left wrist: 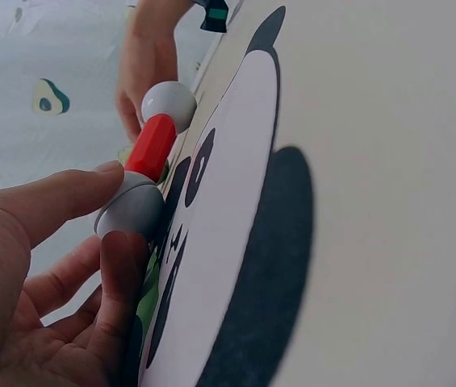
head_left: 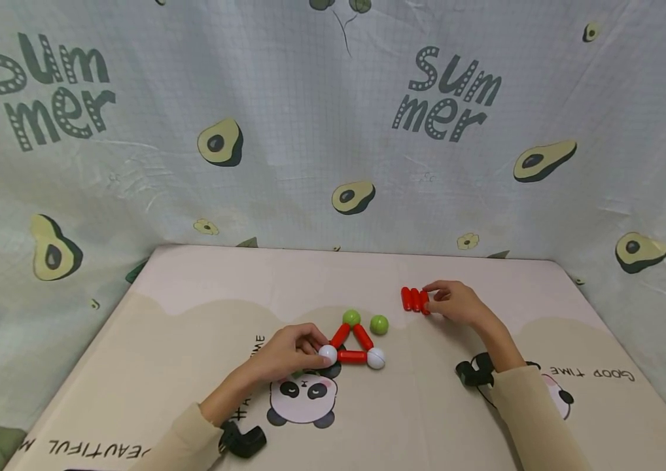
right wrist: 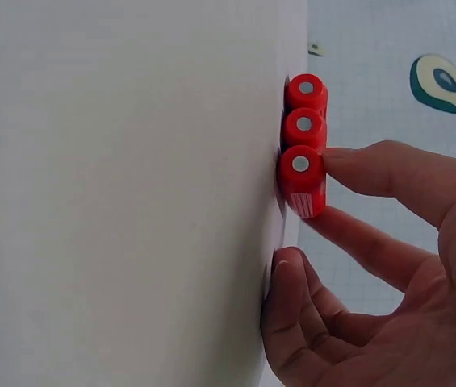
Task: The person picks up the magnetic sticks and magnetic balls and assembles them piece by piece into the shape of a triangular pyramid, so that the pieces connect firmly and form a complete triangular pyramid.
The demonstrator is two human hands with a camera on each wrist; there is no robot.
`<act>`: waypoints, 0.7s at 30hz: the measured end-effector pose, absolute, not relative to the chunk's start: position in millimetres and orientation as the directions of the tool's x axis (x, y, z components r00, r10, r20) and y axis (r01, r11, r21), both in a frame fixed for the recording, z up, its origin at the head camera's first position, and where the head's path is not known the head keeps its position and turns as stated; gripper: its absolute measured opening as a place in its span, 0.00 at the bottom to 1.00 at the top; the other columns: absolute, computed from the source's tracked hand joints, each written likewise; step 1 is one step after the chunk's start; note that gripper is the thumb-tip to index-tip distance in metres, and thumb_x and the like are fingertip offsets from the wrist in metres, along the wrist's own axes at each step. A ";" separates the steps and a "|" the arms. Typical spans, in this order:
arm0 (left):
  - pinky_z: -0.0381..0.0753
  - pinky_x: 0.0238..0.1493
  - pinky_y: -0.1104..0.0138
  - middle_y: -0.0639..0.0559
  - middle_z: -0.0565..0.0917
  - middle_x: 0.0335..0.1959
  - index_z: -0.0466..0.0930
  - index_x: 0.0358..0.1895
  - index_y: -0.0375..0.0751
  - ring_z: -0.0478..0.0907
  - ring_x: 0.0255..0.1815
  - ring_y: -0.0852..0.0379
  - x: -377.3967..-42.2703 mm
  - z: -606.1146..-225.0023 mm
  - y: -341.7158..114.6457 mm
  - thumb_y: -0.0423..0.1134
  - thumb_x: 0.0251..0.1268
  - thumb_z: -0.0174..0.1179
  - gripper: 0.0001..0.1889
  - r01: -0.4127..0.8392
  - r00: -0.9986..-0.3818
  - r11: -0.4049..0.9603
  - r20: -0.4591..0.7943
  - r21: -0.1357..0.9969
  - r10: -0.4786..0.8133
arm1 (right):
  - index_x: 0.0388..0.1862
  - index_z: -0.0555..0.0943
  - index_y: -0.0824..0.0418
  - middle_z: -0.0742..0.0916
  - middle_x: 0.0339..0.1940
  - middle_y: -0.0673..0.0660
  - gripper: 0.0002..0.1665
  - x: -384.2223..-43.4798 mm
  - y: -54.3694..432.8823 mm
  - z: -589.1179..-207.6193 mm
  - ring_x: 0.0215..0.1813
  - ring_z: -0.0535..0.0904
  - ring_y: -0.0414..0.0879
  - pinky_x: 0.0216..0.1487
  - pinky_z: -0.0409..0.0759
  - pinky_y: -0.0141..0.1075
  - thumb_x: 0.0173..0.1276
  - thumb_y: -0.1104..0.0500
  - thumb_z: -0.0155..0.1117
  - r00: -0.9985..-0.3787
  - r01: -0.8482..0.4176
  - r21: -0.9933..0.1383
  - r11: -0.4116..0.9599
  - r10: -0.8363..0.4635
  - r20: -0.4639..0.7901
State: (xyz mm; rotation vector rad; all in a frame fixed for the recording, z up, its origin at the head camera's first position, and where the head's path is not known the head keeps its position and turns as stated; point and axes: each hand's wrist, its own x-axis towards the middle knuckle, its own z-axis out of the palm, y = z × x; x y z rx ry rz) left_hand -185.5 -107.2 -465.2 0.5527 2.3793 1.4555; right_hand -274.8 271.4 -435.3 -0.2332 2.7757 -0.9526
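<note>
In the head view, the left hand (head_left: 290, 353) pinches a white ball (head_left: 328, 354) on the triangle (head_left: 362, 337), the right hand (head_left: 456, 303) the end red rod (head_left: 424, 300) of three. Left wrist view: the ball seems hard, slippery; right wrist view: the rod seems light, stiff, best gripped mid-barrel.

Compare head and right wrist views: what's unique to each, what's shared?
Head only: left hand pinching a white ball of the rod-and-ball triangle, plus the separate green ball.

Right wrist only: pale discs on the rod ends, pale stripes on one rod.

Both: three red rods, right hand gripping an end one, avocado-print cloth.
</note>
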 end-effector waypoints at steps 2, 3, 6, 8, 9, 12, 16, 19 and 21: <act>0.77 0.35 0.69 0.50 0.84 0.34 0.84 0.49 0.41 0.79 0.35 0.56 -185.7 -464.9 -107.0 0.43 0.62 0.72 0.15 0.169 -0.881 0.412 -0.050 0.896 0.470 | 0.64 0.79 0.64 0.84 0.54 0.68 0.27 -274.0 271.9 -435.0 0.54 0.80 0.60 0.46 0.83 0.42 0.68 0.56 0.66 -0.967 -0.096 -0.626 0.774 -0.222 -0.127; 0.77 0.35 0.69 0.50 0.84 0.34 0.84 0.49 0.41 0.79 0.35 0.56 -185.7 -464.8 -106.9 0.43 0.62 0.72 0.15 0.168 -0.881 0.411 -0.051 0.896 0.471 | 0.64 0.79 0.64 0.84 0.53 0.68 0.27 -273.5 272.2 -434.9 0.54 0.80 0.60 0.45 0.82 0.42 0.68 0.57 0.67 -0.966 -0.098 -0.632 0.768 -0.225 -0.124; 0.77 0.35 0.69 0.50 0.84 0.34 0.84 0.49 0.41 0.79 0.35 0.55 -185.4 -464.5 -106.7 0.43 0.63 0.72 0.15 0.166 -0.880 0.410 -0.053 0.897 0.471 | 0.62 0.78 0.65 0.84 0.50 0.66 0.25 -272.7 272.3 -434.4 0.50 0.80 0.56 0.44 0.81 0.40 0.68 0.58 0.68 -0.966 -0.094 -0.661 0.744 -0.229 -0.120; 0.77 0.35 0.69 0.50 0.84 0.34 0.84 0.49 0.41 0.79 0.35 0.55 -185.4 -464.5 -106.5 0.43 0.63 0.72 0.15 0.165 -0.880 0.413 -0.055 0.896 0.471 | 0.61 0.77 0.66 0.85 0.49 0.65 0.25 -272.8 272.5 -434.8 0.47 0.80 0.53 0.42 0.80 0.38 0.67 0.59 0.69 -0.966 -0.083 -0.683 0.726 -0.226 -0.123; 0.77 0.35 0.69 0.50 0.84 0.34 0.84 0.49 0.41 0.79 0.35 0.55 -185.5 -464.4 -106.5 0.42 0.63 0.72 0.15 0.163 -0.881 0.413 -0.056 0.896 0.470 | 0.61 0.76 0.66 0.85 0.48 0.65 0.25 -273.1 272.5 -435.1 0.45 0.80 0.52 0.41 0.80 0.38 0.67 0.60 0.70 -0.966 -0.077 -0.695 0.715 -0.226 -0.125; 0.77 0.35 0.69 0.50 0.84 0.33 0.84 0.49 0.41 0.79 0.35 0.55 -185.0 -465.3 -106.7 0.42 0.63 0.72 0.15 0.160 -0.881 0.410 -0.058 0.898 0.469 | 0.61 0.74 0.68 0.85 0.46 0.65 0.26 -273.5 272.6 -435.4 0.42 0.79 0.50 0.40 0.80 0.37 0.67 0.61 0.69 -0.965 -0.055 -0.722 0.690 -0.224 -0.140; 0.76 0.35 0.70 0.50 0.84 0.33 0.84 0.49 0.41 0.79 0.35 0.56 -184.8 -465.7 -106.7 0.42 0.63 0.72 0.15 0.159 -0.880 0.407 -0.058 0.899 0.471 | 0.62 0.73 0.69 0.85 0.46 0.64 0.26 -274.3 272.6 -436.2 0.41 0.80 0.49 0.40 0.81 0.37 0.68 0.62 0.68 -0.965 -0.027 -0.744 0.667 -0.213 -0.156; 0.76 0.35 0.70 0.50 0.84 0.34 0.84 0.49 0.41 0.79 0.35 0.55 -184.8 -465.3 -106.4 0.43 0.63 0.72 0.15 0.158 -0.881 0.409 -0.059 0.899 0.469 | 0.63 0.72 0.69 0.85 0.46 0.64 0.26 -275.1 272.5 -436.2 0.41 0.80 0.50 0.41 0.82 0.37 0.70 0.61 0.66 -0.965 -0.009 -0.756 0.655 -0.205 -0.166; 0.76 0.35 0.69 0.50 0.84 0.34 0.84 0.49 0.41 0.78 0.35 0.55 -185.1 -464.9 -106.1 0.43 0.63 0.72 0.15 0.157 -0.882 0.410 -0.059 0.899 0.467 | 0.63 0.72 0.69 0.85 0.47 0.64 0.26 -275.3 273.1 -435.3 0.41 0.80 0.50 0.41 0.82 0.37 0.71 0.61 0.66 -0.965 -0.003 -0.762 0.647 -0.202 -0.168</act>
